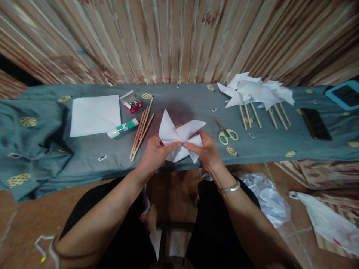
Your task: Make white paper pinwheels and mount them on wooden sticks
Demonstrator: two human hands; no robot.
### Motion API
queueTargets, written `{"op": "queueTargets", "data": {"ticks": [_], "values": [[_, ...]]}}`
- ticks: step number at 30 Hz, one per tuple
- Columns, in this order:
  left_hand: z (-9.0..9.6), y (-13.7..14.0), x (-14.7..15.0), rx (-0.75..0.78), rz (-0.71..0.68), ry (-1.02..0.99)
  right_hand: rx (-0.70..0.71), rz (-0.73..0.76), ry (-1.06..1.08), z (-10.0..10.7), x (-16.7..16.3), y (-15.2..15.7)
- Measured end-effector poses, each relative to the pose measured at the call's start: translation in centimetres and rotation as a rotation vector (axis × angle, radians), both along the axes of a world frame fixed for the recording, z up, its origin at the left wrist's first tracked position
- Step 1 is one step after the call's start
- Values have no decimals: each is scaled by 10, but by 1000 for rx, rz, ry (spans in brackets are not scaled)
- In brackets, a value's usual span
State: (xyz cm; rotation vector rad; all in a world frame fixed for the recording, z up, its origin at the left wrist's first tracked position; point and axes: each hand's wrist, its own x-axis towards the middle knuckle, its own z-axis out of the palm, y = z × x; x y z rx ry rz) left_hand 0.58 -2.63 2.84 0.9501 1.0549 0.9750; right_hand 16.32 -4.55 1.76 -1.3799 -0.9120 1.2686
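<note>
A white paper pinwheel [184,129] without a stick is held between my two hands over the front of the table. My left hand [157,151] grips its left side, thumb pressed near the centre. On the other side my right hand [206,149] pinches the paper, its thumb meeting the left one at the middle. Most fingers are hidden beneath the paper. Left of my hands lie several wooden sticks [142,129], a glue stick [123,128] and an open box of metal pins [131,102]. Scissors [225,132] with pale green handles rest to the right.
A stack of white paper [95,115] lies at the left. Several finished pinwheels [241,89] on sticks lie at the back right, near a black phone [315,124] and a blue-framed device [344,95]. A grey patterned cloth [193,99] covers the table; a plastic bag [266,198] sits on the floor.
</note>
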Motion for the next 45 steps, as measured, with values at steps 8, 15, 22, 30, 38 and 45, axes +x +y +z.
{"op": "queueTargets", "data": {"ticks": [8,15,22,30,38,45], "values": [[4,3,-9,42,-21,122,40,64,-137,-5,5,0],[-4,4,-8,66,20,69,114,107,-170,-2,2,0],[-3,5,-8,73,44,88,100,126,-129,-3,2,-1],[4,3,-2,-14,106,57,68,115,-130,-7,2,-1],[4,4,-2,-49,107,44,46,102,-66,-5,2,-3],[3,4,-2,-98,131,-7,12,85,-42,-4,2,-5]]}}
